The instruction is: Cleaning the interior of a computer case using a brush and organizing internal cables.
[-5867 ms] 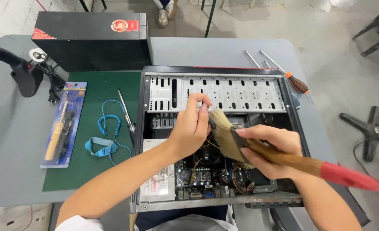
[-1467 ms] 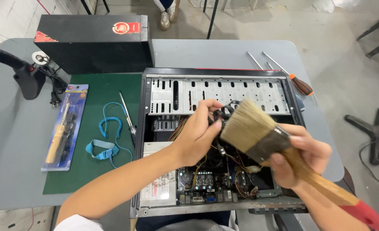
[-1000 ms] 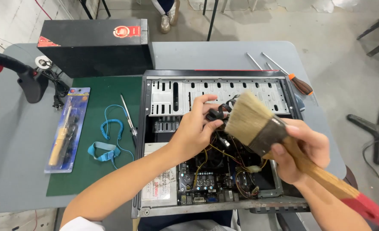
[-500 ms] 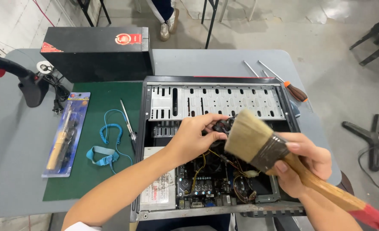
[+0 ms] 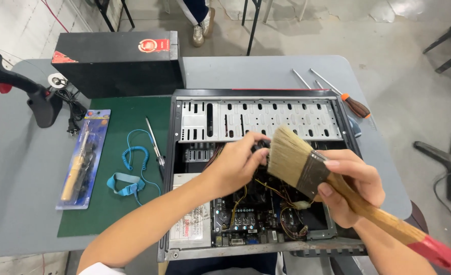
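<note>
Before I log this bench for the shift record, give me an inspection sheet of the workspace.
Surface: grey table, green mat.
Job's things: open PC case; brush.
Clutter: packaged soldering iron, tweezers, screwdrivers, black box.
Grippers: left hand inside case; right hand grips brush.
Cables: blue wrist strap; case wiring.
Surroundings: concrete floor, chair base, another person's shoe.

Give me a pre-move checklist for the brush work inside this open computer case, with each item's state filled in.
1. Right hand grips the paintbrush firmly: ok.
2. Bristles raised off the motherboard: ok.
3. Left hand keeps the loose wires aside: cannot tell, fingers hide them.
4. Computer case lies flat on the table: ok.
5. Blue wrist strap worn: not ok, it lies on the green mat.
</note>
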